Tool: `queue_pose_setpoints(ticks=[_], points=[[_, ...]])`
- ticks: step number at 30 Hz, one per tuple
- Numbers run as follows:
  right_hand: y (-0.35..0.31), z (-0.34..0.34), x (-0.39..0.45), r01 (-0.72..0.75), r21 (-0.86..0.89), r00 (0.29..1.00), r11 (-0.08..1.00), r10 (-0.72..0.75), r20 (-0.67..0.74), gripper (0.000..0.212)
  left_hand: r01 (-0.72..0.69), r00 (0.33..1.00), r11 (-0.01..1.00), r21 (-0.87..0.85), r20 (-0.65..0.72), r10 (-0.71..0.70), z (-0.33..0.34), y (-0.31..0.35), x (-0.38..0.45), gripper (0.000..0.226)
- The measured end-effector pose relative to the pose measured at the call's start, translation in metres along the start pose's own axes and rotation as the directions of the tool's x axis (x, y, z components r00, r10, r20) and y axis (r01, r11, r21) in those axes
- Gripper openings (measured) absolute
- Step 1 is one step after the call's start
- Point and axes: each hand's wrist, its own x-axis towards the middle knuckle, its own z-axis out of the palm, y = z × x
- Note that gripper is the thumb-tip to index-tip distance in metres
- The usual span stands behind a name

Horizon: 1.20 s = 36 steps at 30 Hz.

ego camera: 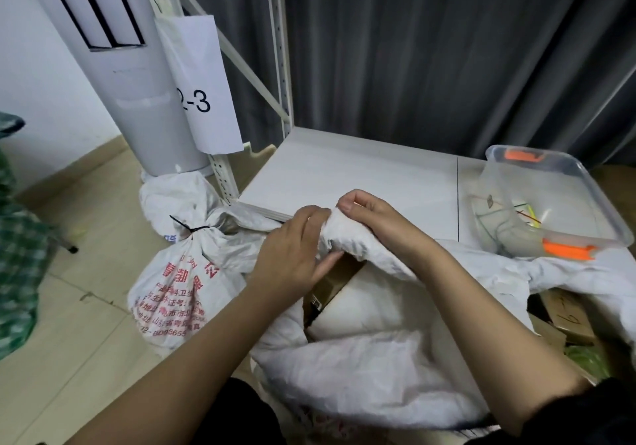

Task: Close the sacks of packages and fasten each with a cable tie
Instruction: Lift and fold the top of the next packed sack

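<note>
Open sack (361,369), white woven, sits directly below the camera, mouth up and still wide. All places given from this sack.

Grip, right hand (364,217): thumb and curled fingers pinch a bunch of the far rim of the sack, lifted above the opening. Grip, left hand (296,248): fingers curled around the same rim fabric just left of the right hand, fingertips tucked under the fold. The two hands are almost touching.

Key relation: the gathered rim runs left to right across the far edge of the mouth; slack fabric trails off to the right, past the right wrist. The near rim lies loose toward the body. Judged: that slack must be drawn in toward the hands to form a neck, and the right hand is nearer to it.

Contents: a brown carton (335,279) and a pale padded parcel (358,310) show in the opening.

Left of the sack, on the floor: a tied sack (179,283) with red print, neck cinched by a black cable tie (191,228).

Beyond and right, on the tabletop (361,176): a clear plastic bin (550,200) with orange latches, holding thin strands, possibly ties; cannot tell.
</note>
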Motion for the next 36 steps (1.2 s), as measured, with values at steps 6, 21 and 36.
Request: queue_pose_setpoints(ticks=[6, 21, 36], points=[[0.019, -0.026, -0.027, 0.083, -0.933, 0.977, 0.351, -0.213, 0.006, 0.054, 0.104, 0.993, 0.994, 0.043, 0.059, -0.107, 0.001, -0.011, 0.003, 0.033], [0.012, -0.017, -0.028, 0.132, -0.113, 0.976, 0.985, -0.149, -0.160, 0.018, -0.100, 0.990, 0.993, 0.058, 0.103, 0.094, 0.007, 0.011, 0.030, 0.054], [0.007, -0.049, -0.038, 0.056, -0.198, 0.980, 0.979, -0.091, -0.177, 0.033, 0.097, 0.979, 0.990, -0.106, 0.190, -0.075, -0.002, 0.007, 0.048, 0.061]])
